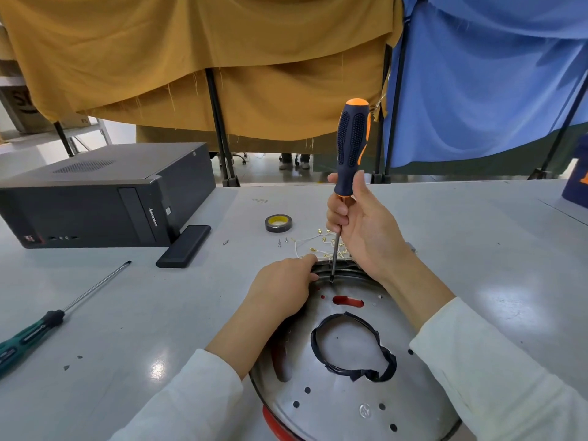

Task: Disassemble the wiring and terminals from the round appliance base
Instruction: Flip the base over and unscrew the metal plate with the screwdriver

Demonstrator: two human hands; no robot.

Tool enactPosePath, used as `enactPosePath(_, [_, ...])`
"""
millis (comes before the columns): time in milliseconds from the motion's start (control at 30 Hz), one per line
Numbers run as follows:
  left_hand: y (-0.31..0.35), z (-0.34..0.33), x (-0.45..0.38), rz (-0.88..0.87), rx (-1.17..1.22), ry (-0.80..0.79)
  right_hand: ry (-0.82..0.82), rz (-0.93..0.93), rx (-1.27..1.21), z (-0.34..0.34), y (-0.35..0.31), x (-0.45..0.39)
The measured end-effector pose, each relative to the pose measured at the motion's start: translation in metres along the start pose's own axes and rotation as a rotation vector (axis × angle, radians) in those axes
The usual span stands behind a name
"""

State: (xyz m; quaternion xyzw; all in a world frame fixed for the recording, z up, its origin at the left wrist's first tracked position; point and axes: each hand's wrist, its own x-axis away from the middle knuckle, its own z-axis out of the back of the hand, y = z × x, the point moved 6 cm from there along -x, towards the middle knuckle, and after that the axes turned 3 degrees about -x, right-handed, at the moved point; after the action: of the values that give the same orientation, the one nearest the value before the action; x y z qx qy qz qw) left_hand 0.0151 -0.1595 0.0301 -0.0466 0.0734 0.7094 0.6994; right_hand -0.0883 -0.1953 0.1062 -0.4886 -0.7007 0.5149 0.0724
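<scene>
Round metal appliance base sat at lower center of frame on the grey table. Right hand gripped an orange-and-navy screwdriver low on the handle, upright, tip down at the base's far rim. Left hand rested on the rim just left of the tip, fingers curled over the edge, probably holding it. Loose white wires with brass terminals lay just beyond the base. Black taped wire loop lay on the plate. Tape roll center; green screwdriver lower left; computer case left.
</scene>
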Motion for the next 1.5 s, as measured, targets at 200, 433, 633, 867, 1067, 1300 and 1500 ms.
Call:
enactPosePath(200, [-0.0006, 0.0001, 0.0006, 0.000, 0.009, 0.002, 0.014, 0.033, -0.007, 0.0001, -0.0009, 0.0004])
enactPosePath(433, [-0.0011, -0.0012, -0.0013, 0.006, 0.007, -0.010, -0.002, -0.004, -0.034, 0.0005, -0.0002, -0.0003])
enactPosePath(633, [-0.0010, -0.0009, -0.0003, 0.004, 0.003, -0.005, 0.030, 0.034, -0.002, 0.0010, -0.0013, 0.0002])
enactPosePath(867, [-0.0010, -0.0002, 0.0002, 0.005, -0.004, -0.001, 0.006, -0.005, 0.007, -0.0010, -0.0002, 0.0011])
enactPosePath(1067, [-0.0005, 0.0001, -0.0004, 0.004, -0.003, -0.004, 0.046, 0.040, 0.030, 0.0010, -0.0036, 0.0024])
enactPosePath(1300, [-0.0001, 0.0007, 0.0004, 0.007, -0.005, -0.013, 0.001, -0.008, 0.039, -0.0012, 0.0011, 0.0013])
enactPosePath(1500, [0.0000, 0.0014, 0.0015, 0.007, 0.002, -0.002, -0.007, 0.051, 0.051, 0.0003, -0.0027, 0.0025])
